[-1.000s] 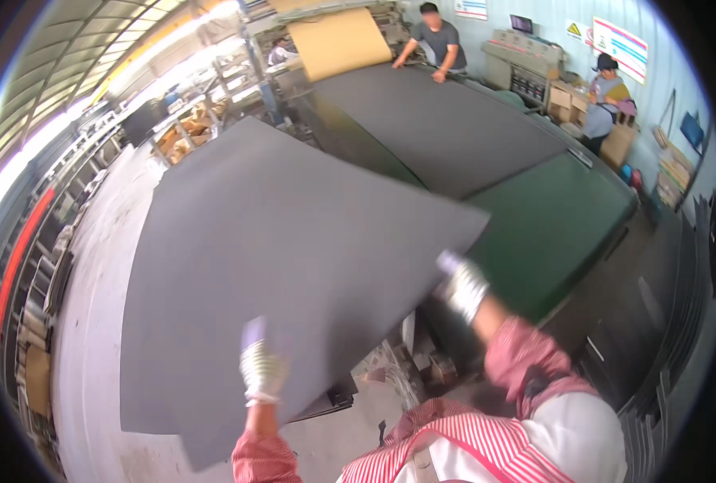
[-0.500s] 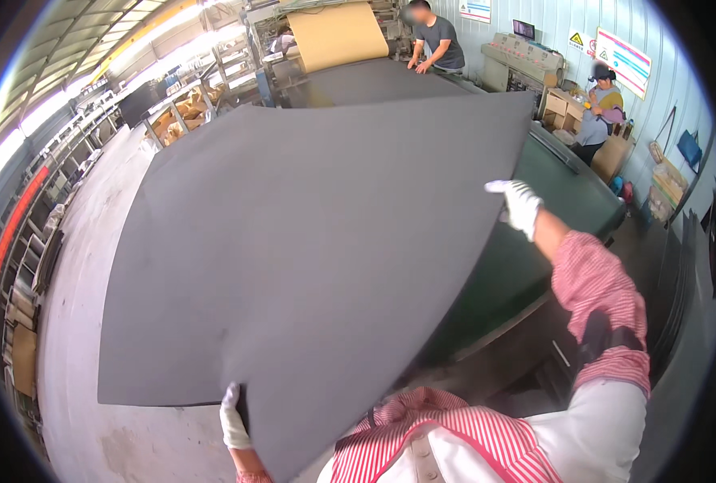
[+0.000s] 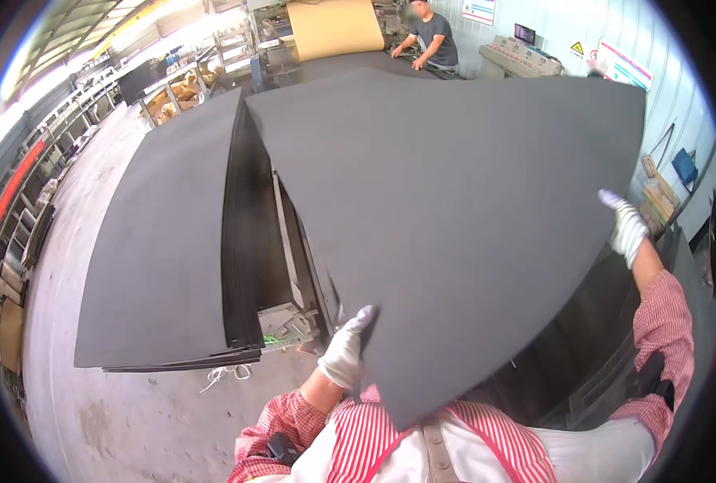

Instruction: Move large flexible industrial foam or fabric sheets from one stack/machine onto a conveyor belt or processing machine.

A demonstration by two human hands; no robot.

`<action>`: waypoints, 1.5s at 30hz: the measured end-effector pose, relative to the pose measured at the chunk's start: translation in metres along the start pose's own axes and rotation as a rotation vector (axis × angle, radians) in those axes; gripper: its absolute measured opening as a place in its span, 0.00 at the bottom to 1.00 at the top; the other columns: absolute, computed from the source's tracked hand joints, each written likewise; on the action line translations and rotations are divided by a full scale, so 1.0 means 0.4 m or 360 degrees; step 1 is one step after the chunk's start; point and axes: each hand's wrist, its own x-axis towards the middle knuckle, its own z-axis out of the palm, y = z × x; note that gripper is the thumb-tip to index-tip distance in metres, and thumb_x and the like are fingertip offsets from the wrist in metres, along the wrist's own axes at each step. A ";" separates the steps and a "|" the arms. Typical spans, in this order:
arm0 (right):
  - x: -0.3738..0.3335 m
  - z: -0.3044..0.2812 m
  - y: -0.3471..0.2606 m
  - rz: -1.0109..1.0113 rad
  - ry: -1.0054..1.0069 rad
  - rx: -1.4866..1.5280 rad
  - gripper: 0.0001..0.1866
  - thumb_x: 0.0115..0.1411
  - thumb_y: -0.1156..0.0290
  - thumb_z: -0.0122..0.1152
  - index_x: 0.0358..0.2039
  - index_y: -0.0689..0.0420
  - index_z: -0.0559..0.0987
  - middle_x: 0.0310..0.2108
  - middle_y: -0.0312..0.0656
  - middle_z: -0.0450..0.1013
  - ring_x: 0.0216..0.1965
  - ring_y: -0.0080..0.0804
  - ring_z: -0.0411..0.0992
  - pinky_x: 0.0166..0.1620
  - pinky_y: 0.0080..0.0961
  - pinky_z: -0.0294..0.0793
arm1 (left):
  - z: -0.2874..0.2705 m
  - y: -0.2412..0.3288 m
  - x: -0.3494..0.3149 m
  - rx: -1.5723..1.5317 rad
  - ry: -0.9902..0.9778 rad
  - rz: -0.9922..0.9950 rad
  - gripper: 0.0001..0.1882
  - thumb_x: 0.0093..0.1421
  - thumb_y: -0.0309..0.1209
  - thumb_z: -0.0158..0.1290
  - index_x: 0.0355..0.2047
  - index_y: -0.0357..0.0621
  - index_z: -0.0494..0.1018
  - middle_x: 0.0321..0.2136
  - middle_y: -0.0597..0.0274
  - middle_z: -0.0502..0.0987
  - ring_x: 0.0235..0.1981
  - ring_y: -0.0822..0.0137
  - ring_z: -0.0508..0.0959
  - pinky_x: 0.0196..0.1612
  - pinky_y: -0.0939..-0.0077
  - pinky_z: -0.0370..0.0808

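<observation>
sheet (image 3: 470, 217): large, dark grey, matte | thin, probably flexible

A large, thin, dark grey flexible sheet (image 3: 462, 217) is held raised and tilted, spread wide across the view with its near corner pointing downward. Its left edge is gripped by the white-gloved left hand (image 3: 346, 350), and its right edge by the white-gloved right hand (image 3: 627, 229).

Gloved left hand (image 3: 345, 349), right hand (image 3: 627, 228), grey sheet (image 3: 462, 217)
</observation>
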 end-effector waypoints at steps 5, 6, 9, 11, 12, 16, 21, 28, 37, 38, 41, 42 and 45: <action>0.004 -0.216 -0.099 -0.0327 0.0135 0.0107 0.29 0.45 0.59 0.65 0.48 0.53 0.69 0.43 0.42 0.70 0.42 0.39 0.68 0.46 0.39 0.67 | 0.116 -0.093 0.095 0.0010 -0.0008 -0.0365 0.13 0.56 0.36 0.50 0.39 0.44 0.72 0.36 0.60 0.76 0.38 0.62 0.75 0.46 0.61 0.70; 0.045 -0.225 -0.094 -0.0353 0.0096 0.0226 0.27 0.46 0.59 0.64 0.46 0.53 0.71 0.41 0.42 0.71 0.41 0.39 0.69 0.44 0.39 0.68 | 0.127 -0.114 0.124 0.0040 0.0025 -0.0435 0.12 0.56 0.36 0.50 0.38 0.45 0.73 0.36 0.60 0.76 0.39 0.62 0.74 0.46 0.59 0.70; 0.081 -0.385 -0.115 -0.0325 0.0163 0.0379 0.24 0.48 0.58 0.61 0.45 0.56 0.72 0.40 0.43 0.72 0.40 0.39 0.70 0.43 0.38 0.70 | 0.147 -0.262 0.179 -0.0051 -0.0101 -0.0695 0.16 0.55 0.38 0.53 0.41 0.41 0.71 0.39 0.59 0.75 0.42 0.61 0.74 0.49 0.56 0.69; 0.104 -0.453 -0.105 -0.0326 0.0153 0.0402 0.25 0.49 0.58 0.60 0.45 0.57 0.72 0.40 0.43 0.72 0.39 0.39 0.70 0.43 0.37 0.70 | 0.174 -0.330 0.156 -0.0040 -0.0174 -0.0766 0.18 0.56 0.37 0.53 0.43 0.40 0.69 0.40 0.58 0.75 0.43 0.61 0.75 0.47 0.60 0.71; 0.113 -0.477 -0.104 -0.0337 0.0109 0.0415 0.25 0.49 0.57 0.59 0.45 0.58 0.72 0.40 0.44 0.72 0.38 0.38 0.70 0.43 0.36 0.70 | 0.168 -0.359 0.153 -0.0066 -0.0194 -0.0822 0.18 0.56 0.36 0.53 0.44 0.39 0.69 0.40 0.57 0.75 0.43 0.60 0.75 0.45 0.63 0.73; 0.105 -0.551 -0.077 -0.0220 0.0101 0.0434 0.25 0.51 0.55 0.55 0.45 0.60 0.71 0.40 0.47 0.72 0.38 0.39 0.71 0.43 0.33 0.70 | 0.183 -0.414 0.125 0.0182 -0.0365 -0.1334 0.14 0.59 0.36 0.50 0.40 0.39 0.70 0.33 0.58 0.77 0.30 0.65 0.78 0.32 0.73 0.76; 0.136 -0.667 -0.054 0.0022 0.0374 0.0396 0.24 0.53 0.54 0.53 0.44 0.61 0.72 0.38 0.47 0.73 0.37 0.39 0.71 0.43 0.32 0.70 | 0.177 -0.437 0.158 0.0163 -0.0320 -0.1423 0.14 0.59 0.36 0.49 0.39 0.39 0.70 0.31 0.57 0.78 0.26 0.65 0.78 0.28 0.75 0.76; 0.133 -0.486 0.039 0.0024 0.0081 0.0013 0.19 0.47 0.64 0.56 0.41 0.57 0.72 0.37 0.44 0.71 0.36 0.38 0.70 0.41 0.33 0.69 | 0.110 -0.395 0.366 0.0362 -0.0069 -0.0821 0.12 0.57 0.34 0.52 0.38 0.41 0.70 0.32 0.59 0.77 0.27 0.65 0.79 0.22 0.75 0.76; 0.071 -0.175 -0.015 -0.0190 -0.0213 -0.0854 0.25 0.53 0.61 0.60 0.50 0.53 0.69 0.32 0.33 0.69 0.26 0.19 0.65 0.29 0.14 0.64 | -0.123 -0.146 0.380 0.2459 0.0262 0.0833 0.35 0.50 0.49 0.56 0.48 0.34 0.59 0.47 0.44 0.68 0.49 0.50 0.68 0.50 0.65 0.65; 0.035 -0.125 -0.047 -0.0223 -0.0480 -0.0885 0.24 0.56 0.61 0.56 0.52 0.55 0.68 0.33 0.34 0.70 0.28 0.19 0.66 0.31 0.13 0.65 | -0.162 -0.067 0.317 0.2688 0.0463 0.1164 0.36 0.48 0.48 0.57 0.47 0.34 0.59 0.47 0.44 0.68 0.49 0.49 0.67 0.49 0.65 0.64; -0.061 0.004 -0.090 -0.0364 -0.0808 -0.1215 0.24 0.57 0.64 0.54 0.54 0.56 0.67 0.32 0.36 0.71 0.32 0.22 0.70 0.35 0.18 0.70 | -0.348 0.152 0.099 0.3446 0.1729 0.1450 0.45 0.42 0.48 0.59 0.57 0.42 0.55 0.57 0.46 0.56 0.59 0.45 0.54 0.58 0.46 0.50; -0.092 0.093 -0.099 -0.0200 -0.0871 -0.1051 0.25 0.57 0.63 0.54 0.54 0.56 0.66 0.33 0.39 0.72 0.33 0.24 0.71 0.37 0.20 0.71 | -0.418 0.215 0.037 0.3479 0.2073 0.1291 0.47 0.41 0.48 0.60 0.58 0.44 0.53 0.59 0.47 0.53 0.60 0.44 0.51 0.59 0.42 0.46; -0.179 0.402 -0.105 -0.1187 -0.1535 -0.2056 0.26 0.56 0.59 0.54 0.53 0.57 0.66 0.36 0.47 0.74 0.38 0.35 0.73 0.42 0.25 0.72 | -0.560 0.281 -0.129 0.3789 0.2112 0.0760 0.46 0.42 0.43 0.60 0.60 0.49 0.51 0.58 0.51 0.55 0.59 0.45 0.54 0.59 0.47 0.50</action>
